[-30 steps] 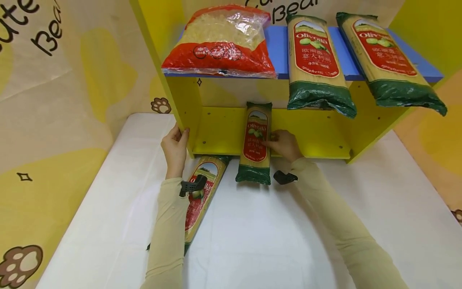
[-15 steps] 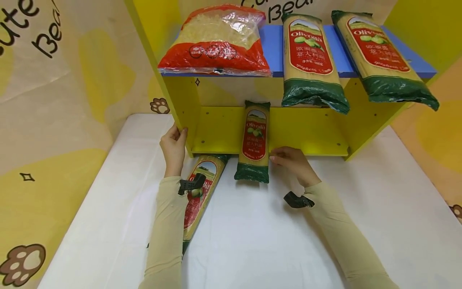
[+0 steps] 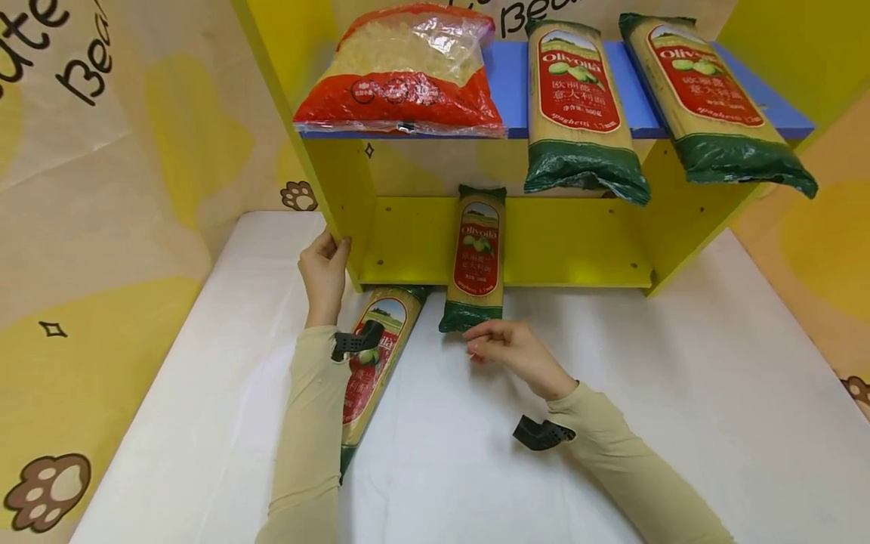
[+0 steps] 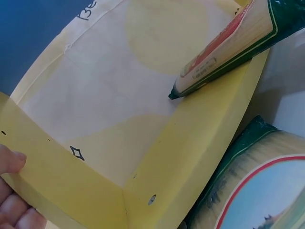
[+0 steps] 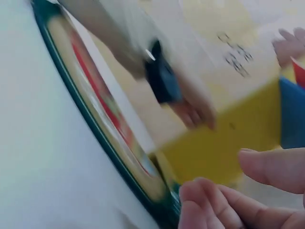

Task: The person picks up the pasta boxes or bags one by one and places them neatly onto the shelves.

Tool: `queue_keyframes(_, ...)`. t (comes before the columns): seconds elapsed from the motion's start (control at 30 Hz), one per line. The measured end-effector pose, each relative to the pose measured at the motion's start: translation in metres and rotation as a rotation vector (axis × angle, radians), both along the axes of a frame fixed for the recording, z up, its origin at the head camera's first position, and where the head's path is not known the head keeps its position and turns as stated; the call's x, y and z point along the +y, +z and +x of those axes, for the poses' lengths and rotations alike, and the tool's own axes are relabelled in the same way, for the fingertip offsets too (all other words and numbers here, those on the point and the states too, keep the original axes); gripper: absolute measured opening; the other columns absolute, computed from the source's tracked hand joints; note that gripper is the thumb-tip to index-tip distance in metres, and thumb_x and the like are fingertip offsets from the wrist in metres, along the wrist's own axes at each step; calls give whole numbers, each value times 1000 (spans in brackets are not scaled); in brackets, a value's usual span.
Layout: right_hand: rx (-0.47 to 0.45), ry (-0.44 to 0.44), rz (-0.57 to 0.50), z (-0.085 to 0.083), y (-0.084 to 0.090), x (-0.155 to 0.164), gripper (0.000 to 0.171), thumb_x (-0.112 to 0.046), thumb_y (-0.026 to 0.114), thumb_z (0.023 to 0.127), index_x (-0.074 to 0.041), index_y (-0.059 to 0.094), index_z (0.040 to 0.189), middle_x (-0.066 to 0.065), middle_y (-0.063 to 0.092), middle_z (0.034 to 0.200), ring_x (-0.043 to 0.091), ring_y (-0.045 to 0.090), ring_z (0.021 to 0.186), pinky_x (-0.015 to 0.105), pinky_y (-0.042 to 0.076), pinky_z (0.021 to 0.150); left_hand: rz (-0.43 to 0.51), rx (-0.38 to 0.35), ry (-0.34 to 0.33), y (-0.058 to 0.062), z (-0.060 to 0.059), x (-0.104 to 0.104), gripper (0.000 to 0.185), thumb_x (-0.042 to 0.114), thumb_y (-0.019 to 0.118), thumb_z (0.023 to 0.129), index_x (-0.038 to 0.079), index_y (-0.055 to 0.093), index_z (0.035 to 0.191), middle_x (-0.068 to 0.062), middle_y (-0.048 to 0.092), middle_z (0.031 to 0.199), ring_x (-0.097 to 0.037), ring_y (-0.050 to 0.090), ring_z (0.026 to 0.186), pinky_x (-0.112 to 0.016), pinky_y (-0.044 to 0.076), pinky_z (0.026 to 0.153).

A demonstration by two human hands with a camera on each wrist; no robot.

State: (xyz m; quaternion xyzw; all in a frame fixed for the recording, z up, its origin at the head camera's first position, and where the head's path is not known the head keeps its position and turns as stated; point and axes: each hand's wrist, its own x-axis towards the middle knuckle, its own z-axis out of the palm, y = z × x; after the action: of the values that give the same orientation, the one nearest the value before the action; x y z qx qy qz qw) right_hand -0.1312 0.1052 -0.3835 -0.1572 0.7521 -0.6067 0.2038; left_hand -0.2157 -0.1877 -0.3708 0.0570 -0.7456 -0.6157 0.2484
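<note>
My left hand [image 3: 322,278] grips the front edge of the yellow shelf unit's left side panel [image 3: 340,189], thumb inside and fingers curled outside. A spaghetti pack [image 3: 479,249] with green ends and a red label lies on the bottom board, its near end jutting over the front edge. Just below that end is my right hand [image 3: 519,355], thumb and fingers apart with nothing between them in the right wrist view. A second spaghetti pack [image 3: 394,325] lies slanted on the white table, partly covered by my left forearm; its far end sits at the bottom board.
On the blue upper shelf [image 3: 506,83] rest a red-and-clear bag of pale pasta [image 3: 408,75] and two more spaghetti packs, one in the middle [image 3: 578,91] and one at the right [image 3: 714,91]. Both packs stick out past the shelf's front edge. A patterned cloth [image 3: 170,136] hangs behind.
My right hand has let go of the middle spaghetti pack's right side and moved toward me, down to its near end. The left hand stays on the panel; the view has shifted slightly.
</note>
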Motion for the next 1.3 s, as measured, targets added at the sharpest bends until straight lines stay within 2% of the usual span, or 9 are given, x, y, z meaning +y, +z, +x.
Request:
queue_keyframes(0.17,-60,185,38,13,-13,-23,34,-14,65,89,10,61,114,10,67,92,17,63,83,26,52,75,-3,-1,-5,2,-3,-1,33,9,59,93,3,60,125,-16,64,116,-23,63,106,-28,49,90)
queue_keyframes(0.23,-103,231,29,15,-20,-32,34,-12,63,90,11,60,114,11,68,92,18,65,83,28,54,76,-4,-4,-7,3,-4,0,33,9,59,93,3,61,125,-16,64,116,-23,63,105,-29,49,91)
queue_keyframes(0.3,-156,238,-1,16,-27,-39,33,-11,62,91,12,59,115,16,68,95,20,66,84,30,54,77,-3,-3,-9,3,-4,0,33,9,59,93,2,61,125,-17,64,116,-23,63,105,-29,49,90)
queue_keyframes(0.47,-279,193,-127,15,-38,-57,34,-8,57,93,16,54,118,24,66,104,24,66,90,34,53,83,16,13,1,3,-4,1,33,8,60,92,1,61,124,-19,64,114,-22,64,101,-27,50,87)
queue_keyframes(0.67,-349,124,-226,11,-41,-76,38,-7,52,94,19,48,122,29,61,112,28,64,98,35,52,87,-20,32,3,2,-4,1,33,8,59,93,2,61,125,-18,65,113,-24,64,101,-31,51,87)
queue_keyframes(1.0,-383,57,-266,12,-40,-96,37,-5,52,94,20,49,121,27,62,107,25,66,93,32,53,83,-41,52,34,-2,-1,1,34,7,59,93,0,59,125,-19,64,112,-28,64,101,-32,51,86)
queue_keyframes(1.13,-395,34,-265,10,-40,-97,36,-8,53,94,19,51,118,24,64,104,22,67,90,31,54,80,-65,55,48,-4,-1,2,32,8,60,92,1,61,124,-19,66,110,-26,65,98,-26,52,82)
queue_keyframes(1.3,-391,9,-260,9,-40,-102,34,-8,54,94,18,53,115,20,66,99,18,67,84,29,55,77,-93,66,58,-6,-2,1,31,9,60,92,0,63,122,-19,67,107,-26,66,95,-25,53,80)
